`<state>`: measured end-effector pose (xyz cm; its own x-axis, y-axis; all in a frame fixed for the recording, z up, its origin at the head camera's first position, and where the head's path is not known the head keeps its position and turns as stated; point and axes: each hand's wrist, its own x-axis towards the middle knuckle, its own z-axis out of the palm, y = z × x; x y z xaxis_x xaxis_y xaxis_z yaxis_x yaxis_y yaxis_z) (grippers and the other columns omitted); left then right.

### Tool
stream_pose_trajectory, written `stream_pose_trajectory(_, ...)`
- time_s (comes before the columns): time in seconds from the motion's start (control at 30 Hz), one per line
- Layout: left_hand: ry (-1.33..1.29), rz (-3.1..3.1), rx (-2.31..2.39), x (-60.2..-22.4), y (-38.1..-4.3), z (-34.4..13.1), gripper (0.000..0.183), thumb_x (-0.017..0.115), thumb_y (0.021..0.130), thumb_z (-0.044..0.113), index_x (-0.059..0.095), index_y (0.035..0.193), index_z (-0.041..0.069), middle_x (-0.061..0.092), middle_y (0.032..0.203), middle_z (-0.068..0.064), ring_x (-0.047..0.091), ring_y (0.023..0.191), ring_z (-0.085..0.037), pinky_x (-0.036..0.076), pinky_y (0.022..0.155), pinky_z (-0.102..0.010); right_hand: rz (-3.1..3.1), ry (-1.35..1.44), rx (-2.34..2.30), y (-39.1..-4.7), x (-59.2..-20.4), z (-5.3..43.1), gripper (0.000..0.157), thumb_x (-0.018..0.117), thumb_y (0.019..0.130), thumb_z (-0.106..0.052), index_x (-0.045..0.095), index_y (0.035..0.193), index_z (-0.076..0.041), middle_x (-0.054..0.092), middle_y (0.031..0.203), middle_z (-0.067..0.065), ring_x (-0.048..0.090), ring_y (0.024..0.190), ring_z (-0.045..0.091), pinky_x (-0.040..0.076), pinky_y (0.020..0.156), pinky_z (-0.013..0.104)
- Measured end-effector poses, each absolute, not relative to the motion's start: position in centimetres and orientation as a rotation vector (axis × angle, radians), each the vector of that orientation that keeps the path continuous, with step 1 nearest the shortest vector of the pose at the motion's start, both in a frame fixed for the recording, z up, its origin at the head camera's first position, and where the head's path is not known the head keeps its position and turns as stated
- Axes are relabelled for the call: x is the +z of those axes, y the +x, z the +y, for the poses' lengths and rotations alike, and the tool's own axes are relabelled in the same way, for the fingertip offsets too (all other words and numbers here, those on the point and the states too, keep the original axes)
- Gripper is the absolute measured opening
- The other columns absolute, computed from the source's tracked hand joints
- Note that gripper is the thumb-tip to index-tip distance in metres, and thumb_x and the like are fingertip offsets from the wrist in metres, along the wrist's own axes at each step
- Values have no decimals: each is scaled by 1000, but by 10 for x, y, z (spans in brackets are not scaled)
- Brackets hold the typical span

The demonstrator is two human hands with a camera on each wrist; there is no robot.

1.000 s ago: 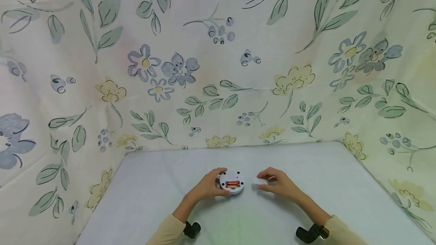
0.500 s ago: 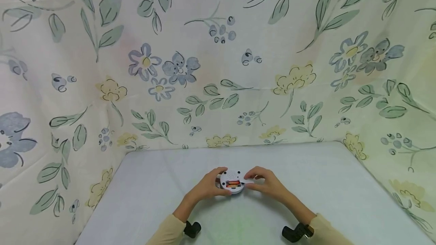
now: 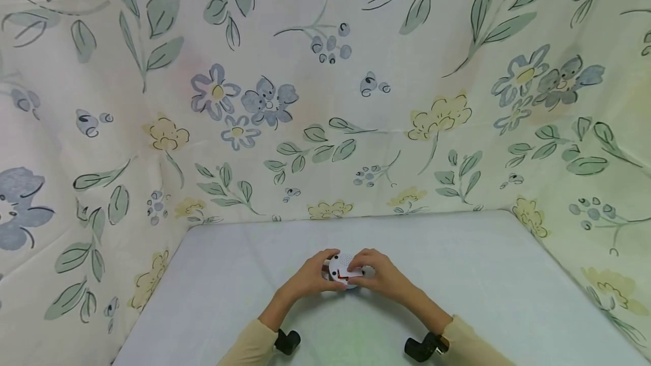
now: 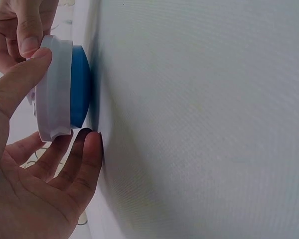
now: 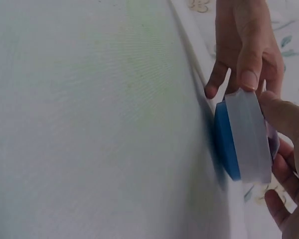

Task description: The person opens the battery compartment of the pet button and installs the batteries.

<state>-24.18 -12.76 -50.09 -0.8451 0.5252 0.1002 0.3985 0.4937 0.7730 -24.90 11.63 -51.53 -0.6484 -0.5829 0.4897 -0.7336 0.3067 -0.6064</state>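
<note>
A round white device with a speaker grille and small dark feet lies with its battery side up in the head view. My left hand grips its rim between thumb and fingers. Both wrist views show the blue underside facing the table, close over it. My right hand pinches a small white battery cover over the battery compartment. A strip of the red-orange batteries shows at the cover's left edge; the rest of them is hidden.
The hands work over a white cloth-covered table. A floral curtain rises behind it and along both sides. A black wrist camera sits on the left wrist, and another camera on the right.
My right hand has moved left with the battery cover, from beside the device to over its compartment, covering most of the batteries. The left hand keeps its grip in place.
</note>
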Motion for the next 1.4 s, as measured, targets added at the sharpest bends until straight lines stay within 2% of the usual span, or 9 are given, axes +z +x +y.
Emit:
stream_pose_trajectory(0.2,803,2595,1268,-501,-243,-128,82,87,84,27,45,147,-3,51,143,-17,62,111,-31,52,89,-40,-2435,1205,1190,-249,-513,112,18,82,87,-29,72,100,-21,64,103,-11,57,98,12,49,86,37)
stream_pose_trajectory(0.6,795,2596,1262,-500,-241,-128,82,87,84,27,45,148,-2,49,146,-17,61,111,-32,52,90,-42,-2442,1179,1181,-246,-512,111,17,83,87,-25,73,99,-19,64,103,-8,56,97,12,49,84,36)
stream_pose_trajectory(0.97,805,2589,1267,-499,-241,-128,82,86,85,28,45,148,-4,50,145,-18,61,112,-32,52,91,-43,-2427,1182,1203,-246,-513,110,15,83,87,-26,74,97,-20,63,102,-11,56,96,12,49,82,37)
stream_pose_trajectory(1.23,796,2599,1259,-498,-240,-128,81,86,85,29,45,148,-3,49,146,-17,60,112,-31,52,91,-43,-2420,1142,1277,-249,-512,108,17,86,84,-22,74,95,-16,65,97,-5,59,91,13,52,79,41)
stream_pose_trajectory(1.4,790,2591,1261,-497,-240,-128,80,85,86,28,44,149,-2,47,147,-17,61,112,-31,52,90,-39,-2454,1102,1320,-250,-509,107,18,87,83,-23,74,93,-15,65,95,-4,59,87,15,52,77,37)
